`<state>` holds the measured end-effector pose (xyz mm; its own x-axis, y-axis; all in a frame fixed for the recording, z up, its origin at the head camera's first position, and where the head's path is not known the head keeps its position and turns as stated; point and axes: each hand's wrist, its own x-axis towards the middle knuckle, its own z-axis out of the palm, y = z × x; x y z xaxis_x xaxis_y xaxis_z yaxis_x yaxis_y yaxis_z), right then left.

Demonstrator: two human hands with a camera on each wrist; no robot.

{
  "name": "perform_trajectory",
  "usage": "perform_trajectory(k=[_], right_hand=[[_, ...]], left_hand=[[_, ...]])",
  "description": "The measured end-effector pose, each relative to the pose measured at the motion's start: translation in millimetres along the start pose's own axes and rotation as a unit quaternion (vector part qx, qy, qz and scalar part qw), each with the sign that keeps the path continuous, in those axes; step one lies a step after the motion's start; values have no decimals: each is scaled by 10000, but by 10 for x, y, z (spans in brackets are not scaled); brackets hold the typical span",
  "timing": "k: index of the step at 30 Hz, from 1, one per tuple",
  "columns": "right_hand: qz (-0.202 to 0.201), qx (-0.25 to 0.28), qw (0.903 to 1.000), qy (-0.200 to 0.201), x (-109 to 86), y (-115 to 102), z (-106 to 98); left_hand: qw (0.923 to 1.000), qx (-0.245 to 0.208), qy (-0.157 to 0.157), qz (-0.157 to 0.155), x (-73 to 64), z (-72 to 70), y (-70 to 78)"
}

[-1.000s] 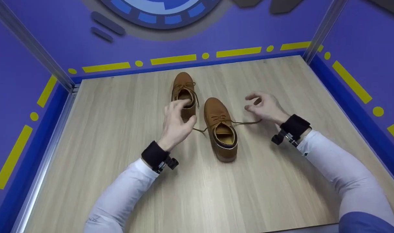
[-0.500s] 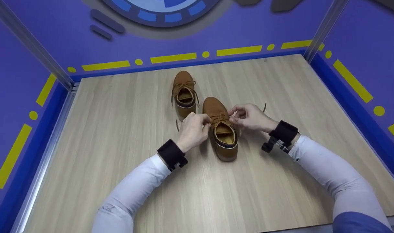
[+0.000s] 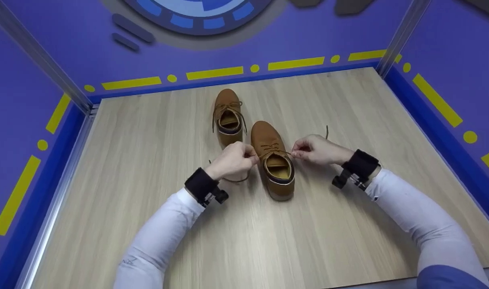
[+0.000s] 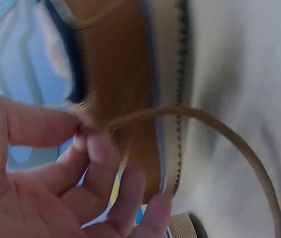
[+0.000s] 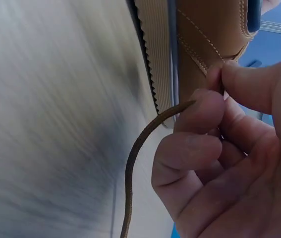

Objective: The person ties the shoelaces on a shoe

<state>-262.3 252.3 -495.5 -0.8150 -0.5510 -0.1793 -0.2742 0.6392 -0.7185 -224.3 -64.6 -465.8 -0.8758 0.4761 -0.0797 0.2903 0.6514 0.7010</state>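
Observation:
The nearer brown shoe [image 3: 266,134] stands on the table, toe pointing away, between the two hands. On its left side the left hand [image 3: 234,160] pinches one end of the shoelace [image 4: 195,113] between thumb and forefinger, and the loose part curves down in the left wrist view. Across from it, the right hand [image 3: 316,149] pinches the lace's other end [image 5: 133,163] close to the shoe's upper. A short stretch of lace runs from the eyelets to the right fingertips. The second brown shoe [image 3: 227,98], with its lace tied in a bow, stands farther back to the left.
The wood-grain table [image 3: 148,132] is bordered by a purple back wall [image 3: 212,60] and side walls with yellow markings. A metal post [image 3: 404,36] stands at the back right corner. Each wrist wears a black strap with a small camera.
The hands have come in from farther apart to either side of the nearer shoe, then drawn slightly apart, each pinching lace close to it. Both shoes have stayed in place.

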Motion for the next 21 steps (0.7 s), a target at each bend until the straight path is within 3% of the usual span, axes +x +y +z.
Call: perform_trajectory(k=[2,5,11,16,21], right_hand=[[7,-23,10000,-81,-1,3,1],[22,-39,9999,-153,1,-4,0],[55,-23,9997,-229,12,-12,4],[38,25,9996,-288,14,-11,8],[15,52,9994,-339,18,-15,9]], left_hand=[[9974,-640,-326,-44,-16,-43,-5],[9855,-1540,-713,-78,-38,-79,-6],[9603,-2593,-1032,-22,-39,-78,-12],[9373,-3377,-858,-37,-9,-20,9],[9220,-3867,-193,41,44,92,50]])
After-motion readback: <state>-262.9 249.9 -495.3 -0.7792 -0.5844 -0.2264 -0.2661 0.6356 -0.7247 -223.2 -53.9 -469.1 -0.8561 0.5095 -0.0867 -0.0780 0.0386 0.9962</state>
